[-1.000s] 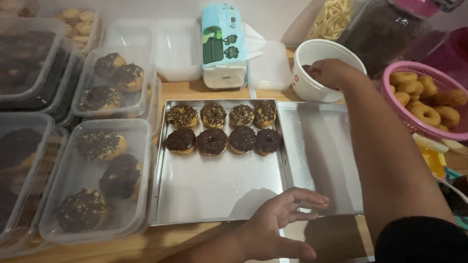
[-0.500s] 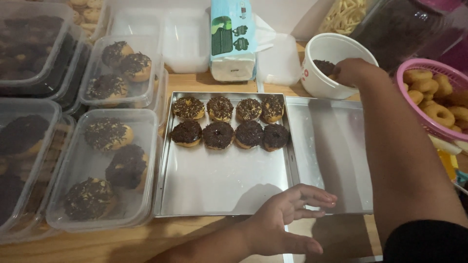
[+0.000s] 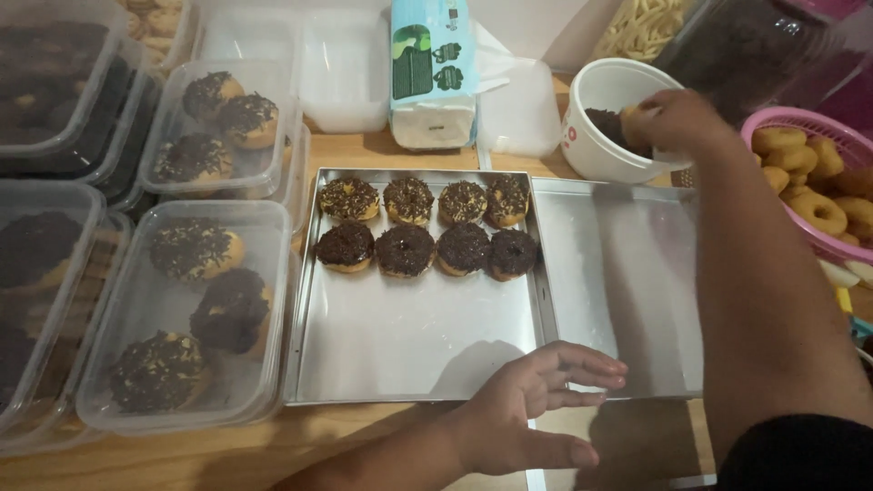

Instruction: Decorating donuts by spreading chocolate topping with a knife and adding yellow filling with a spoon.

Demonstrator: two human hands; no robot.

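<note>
Our right hand (image 3: 677,123) is closed on a doughnut inside the white round bowl (image 3: 600,118) at far right, our left hand (image 3: 527,414) lies open and flat on the near edge of the shiny square metal tray (image 3: 409,355), well apart to the near left.

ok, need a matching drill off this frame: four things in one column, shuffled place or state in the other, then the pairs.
1. right hand
2. left hand
3. steel tray
4. pink basket

A. holds plain ring doughnuts
B. carries eight chocolate-topped doughnuts in two rows
C. reaching into the white bowl
D. spread flat at the tray's near edge

Pairs: 1-C, 2-D, 3-B, 4-A
</note>
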